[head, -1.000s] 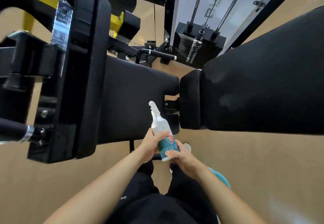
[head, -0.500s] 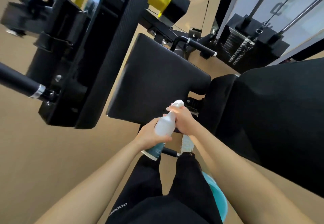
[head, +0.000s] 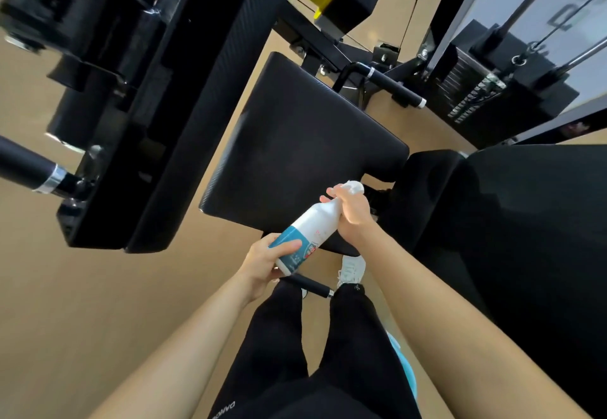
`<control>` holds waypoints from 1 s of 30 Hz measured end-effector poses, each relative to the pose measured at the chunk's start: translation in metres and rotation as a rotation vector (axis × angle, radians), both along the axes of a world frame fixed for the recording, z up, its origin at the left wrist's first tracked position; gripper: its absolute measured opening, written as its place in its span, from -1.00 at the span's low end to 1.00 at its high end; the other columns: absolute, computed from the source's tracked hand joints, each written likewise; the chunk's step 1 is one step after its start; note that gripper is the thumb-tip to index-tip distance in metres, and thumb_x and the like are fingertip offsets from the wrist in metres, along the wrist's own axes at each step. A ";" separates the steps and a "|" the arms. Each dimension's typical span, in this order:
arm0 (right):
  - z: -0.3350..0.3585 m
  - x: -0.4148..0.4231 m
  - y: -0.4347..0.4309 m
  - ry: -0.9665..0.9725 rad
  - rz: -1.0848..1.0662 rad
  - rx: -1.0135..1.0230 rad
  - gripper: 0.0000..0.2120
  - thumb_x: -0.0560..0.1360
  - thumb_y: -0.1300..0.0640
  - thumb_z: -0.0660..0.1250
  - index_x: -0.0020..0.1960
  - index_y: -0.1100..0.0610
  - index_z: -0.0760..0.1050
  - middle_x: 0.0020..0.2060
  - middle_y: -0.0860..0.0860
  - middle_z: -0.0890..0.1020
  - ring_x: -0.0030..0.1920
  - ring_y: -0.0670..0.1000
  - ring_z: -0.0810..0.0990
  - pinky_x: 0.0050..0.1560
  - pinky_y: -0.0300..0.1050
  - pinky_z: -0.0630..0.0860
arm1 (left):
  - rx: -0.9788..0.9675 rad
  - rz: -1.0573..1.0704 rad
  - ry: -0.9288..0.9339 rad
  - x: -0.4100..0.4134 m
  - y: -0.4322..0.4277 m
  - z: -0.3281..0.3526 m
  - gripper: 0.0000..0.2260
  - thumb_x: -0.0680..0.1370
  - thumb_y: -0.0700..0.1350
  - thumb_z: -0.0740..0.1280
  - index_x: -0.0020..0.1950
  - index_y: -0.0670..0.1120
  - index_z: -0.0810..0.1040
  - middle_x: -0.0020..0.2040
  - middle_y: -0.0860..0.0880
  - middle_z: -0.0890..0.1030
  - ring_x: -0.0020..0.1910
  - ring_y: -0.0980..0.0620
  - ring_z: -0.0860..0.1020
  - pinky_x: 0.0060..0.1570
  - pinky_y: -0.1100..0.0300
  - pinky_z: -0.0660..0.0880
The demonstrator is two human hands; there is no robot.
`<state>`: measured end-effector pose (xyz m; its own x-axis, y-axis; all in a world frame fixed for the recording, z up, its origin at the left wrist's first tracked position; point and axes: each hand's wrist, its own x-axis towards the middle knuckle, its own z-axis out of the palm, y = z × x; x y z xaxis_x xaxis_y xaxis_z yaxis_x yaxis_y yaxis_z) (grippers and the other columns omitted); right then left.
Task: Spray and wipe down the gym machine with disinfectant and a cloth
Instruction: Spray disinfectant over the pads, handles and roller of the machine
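Spray bottle (head: 307, 233) at frame centre, tilted, nozzle toward the black seat pad (head: 302, 152). Left hand (head: 266, 262) wraps the base to steady it; right hand (head: 351, 210) closes round the neck and trigger, likely readying a spray. Open floor (head: 98, 303) lower left; backrest pad (head: 525, 238) crowds the right.

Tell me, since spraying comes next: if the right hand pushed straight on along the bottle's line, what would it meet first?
Probably the seat pad; the right hand on the bottle aims there, though depth is unclear.
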<state>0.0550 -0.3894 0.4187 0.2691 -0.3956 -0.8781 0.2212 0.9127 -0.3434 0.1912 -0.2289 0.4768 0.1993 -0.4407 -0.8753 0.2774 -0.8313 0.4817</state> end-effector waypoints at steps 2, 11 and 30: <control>-0.002 -0.001 -0.010 -0.004 -0.007 -0.003 -0.68 0.57 0.27 0.39 0.27 0.12 0.40 0.22 0.13 0.55 0.13 0.11 0.67 -0.02 0.09 0.68 | 0.002 0.005 0.014 -0.002 -0.010 -0.002 -0.40 0.38 0.19 0.52 0.31 -0.09 0.53 0.23 -0.13 0.63 0.22 -0.14 0.63 -0.01 0.12 0.62; -0.006 -0.019 -0.062 0.244 -0.087 0.077 -0.61 0.63 0.18 0.32 0.43 0.06 0.38 0.07 0.08 0.62 0.05 0.09 0.66 0.09 0.10 0.66 | 0.009 -0.009 0.038 -0.021 -0.069 -0.014 -0.55 0.49 0.11 0.53 0.28 -0.08 0.56 0.20 -0.11 0.65 0.18 -0.11 0.67 0.18 -0.05 0.65; -0.001 0.035 -0.033 0.075 0.327 -0.087 -0.82 0.68 0.11 0.26 0.24 0.01 0.33 0.16 0.13 0.56 0.15 0.17 0.66 0.24 0.19 0.62 | 0.059 0.233 0.013 -0.001 -0.015 0.009 -0.52 0.53 0.12 0.48 0.32 -0.10 0.47 0.23 -0.13 0.62 0.16 -0.16 0.68 0.13 -0.02 0.66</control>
<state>0.0900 -0.4225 0.4177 0.3295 -0.3734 -0.8672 -0.1068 0.8978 -0.4272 0.1900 -0.2444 0.4861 0.2787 -0.3320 -0.9012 0.4710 -0.7705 0.4295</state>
